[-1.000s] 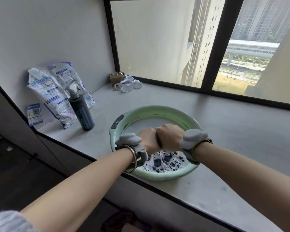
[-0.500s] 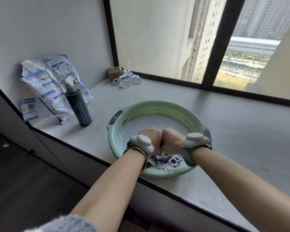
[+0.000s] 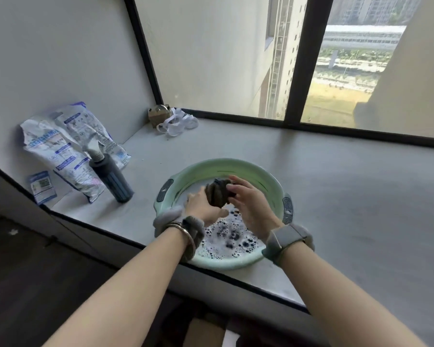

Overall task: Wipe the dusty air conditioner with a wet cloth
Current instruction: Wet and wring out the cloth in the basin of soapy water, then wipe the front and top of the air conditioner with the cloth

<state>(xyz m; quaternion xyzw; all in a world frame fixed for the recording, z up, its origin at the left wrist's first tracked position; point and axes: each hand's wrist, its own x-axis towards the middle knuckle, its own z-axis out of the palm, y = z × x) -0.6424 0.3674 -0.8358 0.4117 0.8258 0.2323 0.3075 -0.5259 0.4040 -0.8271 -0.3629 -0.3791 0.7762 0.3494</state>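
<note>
A dark, wadded wet cloth (image 3: 218, 194) is held above a pale green basin (image 3: 261, 175) of soapy, bubbly water on the grey window ledge. My left hand (image 3: 203, 207) grips the cloth from below and the left. My right hand (image 3: 251, 205) touches the cloth from the right, its fingers partly spread. Both wrists wear grey bands. No air conditioner is in view.
A dark spray bottle (image 3: 113, 177) stands left of the basin, with printed white bags (image 3: 60, 146) leaning on the wall behind it. A small box and white straps (image 3: 172, 120) lie in the far corner by the window. The ledge's front edge (image 3: 125, 240) runs under my forearms.
My fists were clenched together over the suds, wringing. Now my hands have lifted and parted, and the balled cloth shows between them above the basin.
</note>
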